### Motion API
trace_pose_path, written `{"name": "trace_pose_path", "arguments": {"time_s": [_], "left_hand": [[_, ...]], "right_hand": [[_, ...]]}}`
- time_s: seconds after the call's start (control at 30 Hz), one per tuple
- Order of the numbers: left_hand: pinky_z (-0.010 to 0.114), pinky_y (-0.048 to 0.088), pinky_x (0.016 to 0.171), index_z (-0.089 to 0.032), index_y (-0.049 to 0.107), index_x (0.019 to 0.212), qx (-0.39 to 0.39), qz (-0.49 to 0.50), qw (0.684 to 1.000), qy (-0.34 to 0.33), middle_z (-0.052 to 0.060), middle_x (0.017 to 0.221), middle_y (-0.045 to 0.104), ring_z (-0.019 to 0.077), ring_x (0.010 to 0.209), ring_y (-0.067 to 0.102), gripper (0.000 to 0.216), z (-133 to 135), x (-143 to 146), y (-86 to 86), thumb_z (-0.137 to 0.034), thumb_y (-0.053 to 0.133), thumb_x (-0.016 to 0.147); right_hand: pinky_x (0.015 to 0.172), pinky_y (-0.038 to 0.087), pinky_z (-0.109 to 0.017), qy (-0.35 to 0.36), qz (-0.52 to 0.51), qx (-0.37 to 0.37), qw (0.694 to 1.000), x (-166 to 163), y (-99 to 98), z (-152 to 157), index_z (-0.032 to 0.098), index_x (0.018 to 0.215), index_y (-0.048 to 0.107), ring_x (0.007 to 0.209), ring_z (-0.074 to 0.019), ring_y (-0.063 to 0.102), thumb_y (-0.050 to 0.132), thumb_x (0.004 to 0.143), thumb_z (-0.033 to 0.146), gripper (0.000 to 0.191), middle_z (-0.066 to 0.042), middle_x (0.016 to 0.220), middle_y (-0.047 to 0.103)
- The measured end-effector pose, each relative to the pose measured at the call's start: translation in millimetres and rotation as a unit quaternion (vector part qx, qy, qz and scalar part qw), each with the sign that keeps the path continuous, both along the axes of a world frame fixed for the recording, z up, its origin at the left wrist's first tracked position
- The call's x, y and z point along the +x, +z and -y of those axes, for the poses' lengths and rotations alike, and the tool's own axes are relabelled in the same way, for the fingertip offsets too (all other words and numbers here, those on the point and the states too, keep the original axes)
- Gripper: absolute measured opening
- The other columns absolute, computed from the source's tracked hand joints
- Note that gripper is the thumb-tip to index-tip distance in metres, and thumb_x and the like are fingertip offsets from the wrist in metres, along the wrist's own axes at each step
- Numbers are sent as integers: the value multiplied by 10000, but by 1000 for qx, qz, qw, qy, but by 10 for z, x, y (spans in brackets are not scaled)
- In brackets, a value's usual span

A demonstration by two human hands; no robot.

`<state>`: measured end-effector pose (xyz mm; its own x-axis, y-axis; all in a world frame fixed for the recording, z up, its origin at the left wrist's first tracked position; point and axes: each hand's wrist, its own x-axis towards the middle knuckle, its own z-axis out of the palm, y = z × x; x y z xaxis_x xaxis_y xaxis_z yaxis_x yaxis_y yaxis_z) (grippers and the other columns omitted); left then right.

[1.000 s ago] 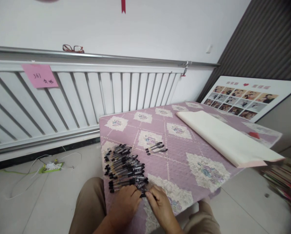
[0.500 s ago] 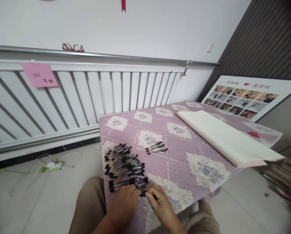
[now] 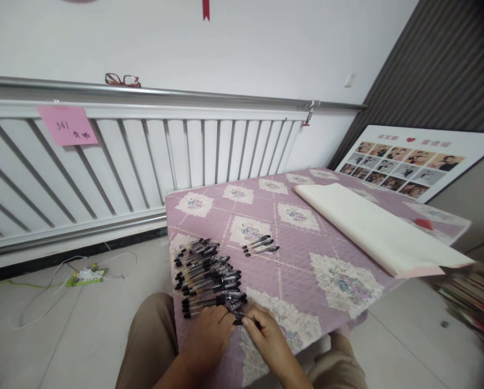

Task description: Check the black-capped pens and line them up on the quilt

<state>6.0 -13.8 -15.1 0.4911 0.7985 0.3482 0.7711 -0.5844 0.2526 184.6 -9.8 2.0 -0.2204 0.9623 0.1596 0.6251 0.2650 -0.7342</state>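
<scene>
"Right hand and left hand barely shift since the earlier frame. Grip?"

"Right pinches one black pen, between both hands. Left curled beside it, hold hidden, can't tell."

"Others?"

"One pen pile just beyond, overlapped, uncountable; three loose pens right of it; one tablecloth beneath."

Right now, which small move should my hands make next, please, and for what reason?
I would probably lift the pen slightly away from the pile. Your right hand seems to pinch it, your left hand curls close beside it, and the pile lies right by both, so working there might disturb it.
</scene>
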Motion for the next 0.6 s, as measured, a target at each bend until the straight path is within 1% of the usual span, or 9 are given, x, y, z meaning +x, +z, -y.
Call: {"name": "trace_pose_path", "arguments": {"time_s": [0.17,0.27,0.37,0.4,0.47,0.53,0.6], "left_hand": [[301,393,669,-235,563,962,-5,-14,1000,12,-9,872,589,172,776,526,84,-5,0,-19,-214,510,899],[302,394,673,-227,559,959,6,-16,1000,13,-2,865,588,170,769,526,95,-18,-1,-32,-214,477,913],[298,394,682,-216,558,971,15,-6,1000,15,9,869,587,166,776,527,121,-25,-5,-33,-211,447,925],[299,395,689,-217,558,977,14,-2,1000,13,10,877,586,165,783,527,126,-25,-7,-29,-210,443,927],[302,394,703,-221,558,986,7,4,1000,5,10,887,585,166,796,527,130,-22,-9,-17,-207,444,926],[306,390,709,-224,560,989,0,9,1000,-1,9,891,587,170,803,525,131,-19,-9,-4,-200,450,922],[304,384,701,-229,564,974,-7,11,1000,-1,4,885,589,172,802,524,123,-15,-8,5,-192,463,915]], "right_hand": [[704,356,-292,8,-29,-33,999,20,81,3,205,700,546,710,-162,506,512,838,312,178,19,691,509],[720,376,-291,12,-56,-47,997,40,106,13,216,817,599,761,-175,517,548,798,280,84,9,746,536],[688,393,-276,-7,-84,-58,995,46,91,25,222,946,603,743,-173,519,587,761,283,196,13,748,547],[673,393,-271,-15,-84,-56,995,42,80,27,218,935,604,726,-170,518,587,765,299,189,15,736,549],[660,382,-268,-19,-66,-38,997,27,55,25,209,807,600,695,-162,512,551,807,340,141,15,701,550],[665,369,-271,-13,-41,-11,999,9,30,17,202,674,556,675,-156,507,486,858,371,259,13,669,551],[666,363,-272,-11,-27,4,1000,0,17,11,201,620,516,655,-151,501,449,882,386,327,16,644,543]]}}
